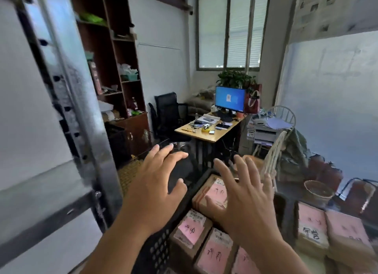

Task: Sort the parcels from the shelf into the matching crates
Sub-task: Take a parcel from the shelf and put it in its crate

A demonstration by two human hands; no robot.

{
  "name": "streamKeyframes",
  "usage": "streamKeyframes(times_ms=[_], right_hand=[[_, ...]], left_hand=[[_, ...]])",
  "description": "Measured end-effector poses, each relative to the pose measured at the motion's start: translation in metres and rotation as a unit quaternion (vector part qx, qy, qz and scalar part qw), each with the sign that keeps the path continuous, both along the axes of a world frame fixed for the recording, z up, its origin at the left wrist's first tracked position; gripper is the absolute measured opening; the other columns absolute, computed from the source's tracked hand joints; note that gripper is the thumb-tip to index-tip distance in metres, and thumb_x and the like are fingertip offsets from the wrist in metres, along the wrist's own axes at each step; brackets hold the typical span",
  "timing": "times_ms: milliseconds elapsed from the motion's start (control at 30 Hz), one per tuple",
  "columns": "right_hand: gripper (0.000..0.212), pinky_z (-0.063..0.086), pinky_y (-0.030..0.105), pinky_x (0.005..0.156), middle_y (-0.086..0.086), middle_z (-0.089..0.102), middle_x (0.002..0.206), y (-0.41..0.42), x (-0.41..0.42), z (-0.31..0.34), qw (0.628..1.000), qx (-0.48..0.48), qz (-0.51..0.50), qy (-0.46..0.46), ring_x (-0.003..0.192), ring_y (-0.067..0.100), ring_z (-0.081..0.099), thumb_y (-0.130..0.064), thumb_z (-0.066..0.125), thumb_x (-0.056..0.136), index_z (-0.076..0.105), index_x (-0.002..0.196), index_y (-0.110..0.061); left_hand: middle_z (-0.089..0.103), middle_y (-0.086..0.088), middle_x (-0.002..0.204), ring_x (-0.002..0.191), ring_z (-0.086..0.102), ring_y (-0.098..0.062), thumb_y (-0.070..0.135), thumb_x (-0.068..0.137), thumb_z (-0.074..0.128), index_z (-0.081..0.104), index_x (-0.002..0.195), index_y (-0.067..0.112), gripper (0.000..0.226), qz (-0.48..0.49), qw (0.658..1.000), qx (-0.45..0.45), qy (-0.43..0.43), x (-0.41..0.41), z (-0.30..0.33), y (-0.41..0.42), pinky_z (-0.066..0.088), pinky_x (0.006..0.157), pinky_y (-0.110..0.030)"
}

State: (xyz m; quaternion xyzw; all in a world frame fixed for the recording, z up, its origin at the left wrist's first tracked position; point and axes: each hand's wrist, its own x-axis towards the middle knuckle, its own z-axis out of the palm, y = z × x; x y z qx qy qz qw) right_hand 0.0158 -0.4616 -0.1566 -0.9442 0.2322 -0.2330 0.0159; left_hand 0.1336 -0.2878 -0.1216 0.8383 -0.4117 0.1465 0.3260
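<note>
Pink-labelled parcels (212, 251) fill the crate (161, 247); both hands (155, 183) (243, 196) open, empty. Turn toward the shelf (67, 101) at 9 o'clock.

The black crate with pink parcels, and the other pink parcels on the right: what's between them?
In the head view, only a dark gap separates the black crate from the right-hand parcels; what it holds is too dark to tell.

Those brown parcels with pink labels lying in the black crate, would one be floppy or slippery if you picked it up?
Probably stiff: the parcels look like flat cardboard boxes with square edges. Likely not slippery, since the brown surface looks matte and taped. They lie flat and packed side by side in the black crate, so tipping or rolling seems unlikely. Weight cannot be judged.
</note>
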Motion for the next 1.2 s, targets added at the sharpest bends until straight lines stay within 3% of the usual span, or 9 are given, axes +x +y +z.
streamKeyframes(times_ms=[133, 300, 433, 567, 767, 867, 1000, 1100, 1200], right_hand=[[0.086, 0.042, 0.07, 0.108, 0.008, 0.043, 0.161, 0.053, -0.024, 0.001, 0.993, 0.018, 0.116, -0.012, 0.152, 0.036, 0.036, -0.076, 0.045, 0.08, 0.037, 0.157, -0.038], [0.083, 0.029, 0.067, 0.119, 0.0, 0.025, 0.168, 0.154, -0.042, 0.02, 0.957, 0.029, 0.288, 0.001, 0.159, 0.03, 0.016, -0.081, 0.034, 0.083, 0.017, 0.156, -0.047], [0.081, 0.035, 0.068, 0.114, 0.008, 0.039, 0.162, 0.274, -0.073, 0.036, 0.906, 0.013, 0.423, -0.015, 0.154, 0.035, 0.028, -0.077, 0.037, 0.085, 0.031, 0.156, -0.04], [0.078, 0.034, 0.067, 0.116, 0.007, 0.035, 0.164, 0.413, -0.124, 0.041, 0.841, -0.003, 0.541, -0.026, 0.155, 0.035, 0.026, -0.075, 0.034, 0.086, 0.022, 0.155, -0.04], [0.077, 0.039, 0.068, 0.111, 0.006, 0.039, 0.161, 0.627, -0.241, 0.025, 0.728, 0.027, 0.685, -0.021, 0.151, 0.035, 0.034, -0.071, 0.035, 0.087, 0.03, 0.156, -0.037], [0.076, 0.038, 0.067, 0.113, 0.005, 0.038, 0.162, 0.724, -0.305, 0.016, 0.685, 0.041, 0.728, -0.011, 0.153, 0.033, 0.032, -0.071, 0.035, 0.088, 0.029, 0.156, -0.038], [0.074, 0.037, 0.067, 0.113, 0.003, 0.036, 0.163, 0.829, -0.37, 0.008, 0.633, 0.048, 0.773, 0.013, 0.153, 0.032, 0.03, -0.07, 0.033, 0.09, 0.027, 0.156, -0.039], [0.072, 0.039, 0.067, 0.112, 0.002, 0.038, 0.162, 0.892, -0.392, 0.007, 0.613, 0.049, 0.789, 0.013, 0.152, 0.031, 0.032, -0.069, 0.036, 0.091, 0.029, 0.155, -0.038], [0.071, 0.041, 0.066, 0.111, 0.002, 0.039, 0.161, 0.947, -0.384, 0.01, 0.616, 0.058, 0.786, 0.006, 0.151, 0.03, 0.034, -0.069, 0.041, 0.091, 0.031, 0.155, -0.038]], left_hand=[[0.009, 0.036, 0.167, 0.155, -0.014, 0.011, 0.038, 0.101, 0.054, 0.032, 0.146, 0.06, 0.055, 0.1, 0.995, 0.0, 0.004, -0.078, -0.001, 0.063, 0.017, 0.127, -0.035], [0.014, 0.035, 0.166, 0.156, -0.012, 0.009, 0.04, 0.099, 0.053, 0.038, 0.149, 0.053, 0.053, 0.27, 0.962, -0.014, -0.03, -0.164, 0.007, 0.186, 0.02, 0.123, -0.03], [0.022, 0.028, 0.167, 0.157, -0.004, 0.007, 0.039, 0.099, 0.049, 0.045, 0.149, 0.045, 0.05, 0.437, 0.897, -0.047, -0.047, -0.252, 0.016, 0.323, 0.021, 0.12, -0.031], [0.033, 0.02, 0.165, 0.16, 0.01, -0.006, 0.039, 0.096, 0.047, 0.049, 0.147, 0.043, 0.051, 0.571, 0.818, -0.054, -0.049, -0.365, 0.019, 0.45, 0.019, 0.122, -0.03], [0.034, 0.014, 0.166, 0.161, 0.011, -0.013, 0.023, 0.099, 0.061, 0.053, 0.145, 0.041, 0.05, 0.709, 0.704, -0.037, -0.008, -0.554, 0.008, 0.614, 0.019, 0.124, -0.038], [0.037, 0.014, 0.164, 0.16, 0.018, -0.017, 0.033, 0.096, 0.055, 0.054, 0.141, 0.043, 0.046, 0.753, 0.657, -0.023, 0.012, -0.635, 0.007, 0.684, 0.023, 0.128, -0.046], [0.045, 0.01, 0.158, 0.157, 0.028, -0.021, 0.042, 0.088, 0.045, 0.058, 0.137, 0.041, 0.051, 0.795, 0.606, -0.003, 0.015, -0.718, 0.009, 0.762, 0.03, 0.126, -0.053], [0.042, 0.017, 0.159, 0.159, 0.021, -0.016, 0.033, 0.091, 0.053, 0.059, 0.137, 0.04, 0.047, 0.812, 0.583, -0.006, 0.017, -0.749, 0.005, 0.812, 0.022, 0.127, -0.039], [0.035, 0.027, 0.153, 0.161, 0.014, -0.012, 0.026, 0.095, 0.059, 0.058, 0.139, 0.041, 0.046, 0.819, 0.573, -0.012, 0.031, -0.752, -0.001, 0.863, 0.014, 0.123, -0.03]])
